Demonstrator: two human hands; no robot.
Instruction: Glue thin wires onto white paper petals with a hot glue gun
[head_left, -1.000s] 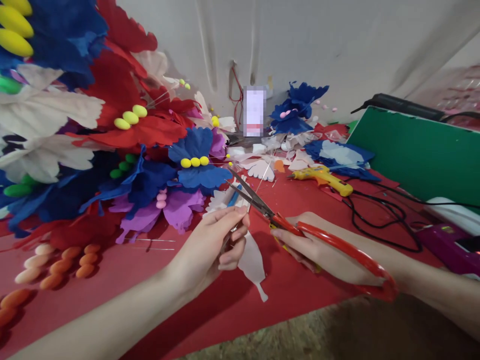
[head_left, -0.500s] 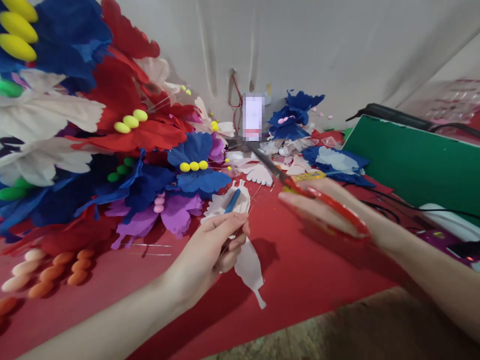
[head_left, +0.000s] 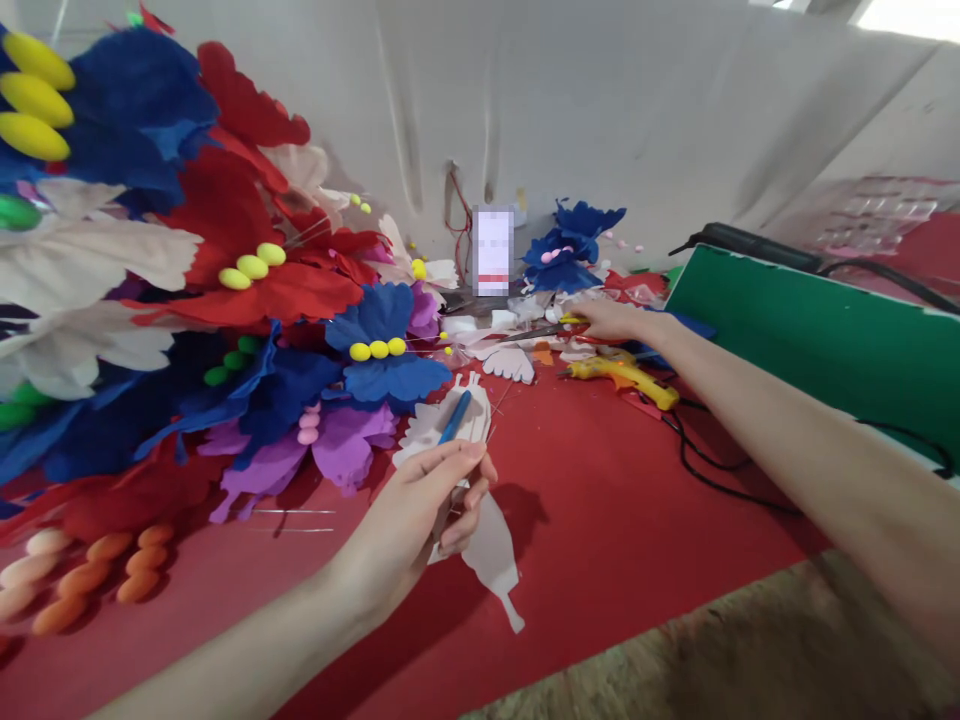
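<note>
My left hand (head_left: 435,495) is closed, thumb against fingers, around a white butterfly-shaped cutout (head_left: 493,550). Its narrow end hangs down toward the table's front edge. Just beyond the fingers a blue pen (head_left: 454,416) lies on more white scalloped cutouts (head_left: 424,425). Far back on the table, my right hand (head_left: 600,318) grips a pair of scissors (head_left: 534,333) with red handles, the blades pointing left over pale scraps. Its fingers are partly hidden. A yellow glue gun (head_left: 622,378) lies in front of that hand.
Blue, red, white and purple butterflies (head_left: 394,375) with bead bodies crowd the left side. Orange bead rows (head_left: 86,580) lie at front left. A phone (head_left: 493,250) stands by the wall. A green board (head_left: 795,345) and black cable (head_left: 720,480) are at right.
My right hand has carried the scissors away from me to the scraps at the back, uncovering the yellow glue gun. My left hand still holds the white cutout.
</note>
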